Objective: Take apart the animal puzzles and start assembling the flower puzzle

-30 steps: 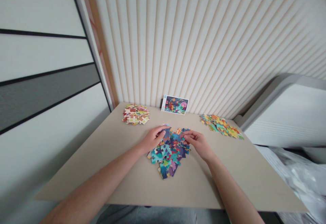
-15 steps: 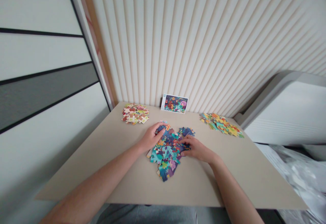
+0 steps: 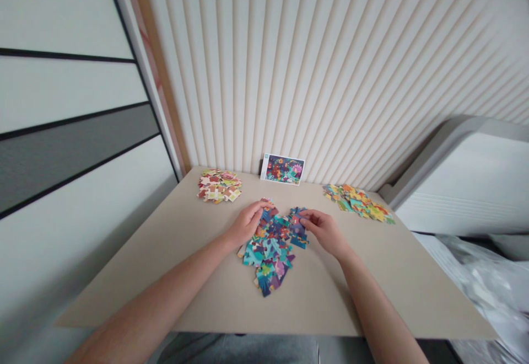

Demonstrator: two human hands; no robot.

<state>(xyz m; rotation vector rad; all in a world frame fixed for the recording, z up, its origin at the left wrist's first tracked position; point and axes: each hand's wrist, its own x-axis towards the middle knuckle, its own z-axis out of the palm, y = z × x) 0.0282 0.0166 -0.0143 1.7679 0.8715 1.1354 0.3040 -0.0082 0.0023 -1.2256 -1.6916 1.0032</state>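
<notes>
A heap of blue, teal and purple puzzle pieces (image 3: 270, 251) lies on the beige table (image 3: 198, 292), in front of me. My left hand (image 3: 248, 221) is at the heap's upper left edge, its fingers bent over some pieces; whether it grips one is hidden. At the upper right of the heap, my right hand (image 3: 320, 229) pinches a purple-blue puzzle piece (image 3: 298, 221) between thumb and fingers. Behind the heap a picture card (image 3: 283, 169) with a dark, colourful scene leans upright against the wall.
Red, white and green pieces (image 3: 219, 186) form a pile at the back left. Yellow, orange and green pieces (image 3: 359, 203) spread at the back right. A white ribbed wall (image 3: 256, 77) borders the table's back; crumpled clear plastic (image 3: 479, 276) lies beyond its right edge.
My right hand has shifted slightly right and up, its fingers now closed together on a piece. My left hand has moved slightly, and some pieces at the top of the heap lie differently.
</notes>
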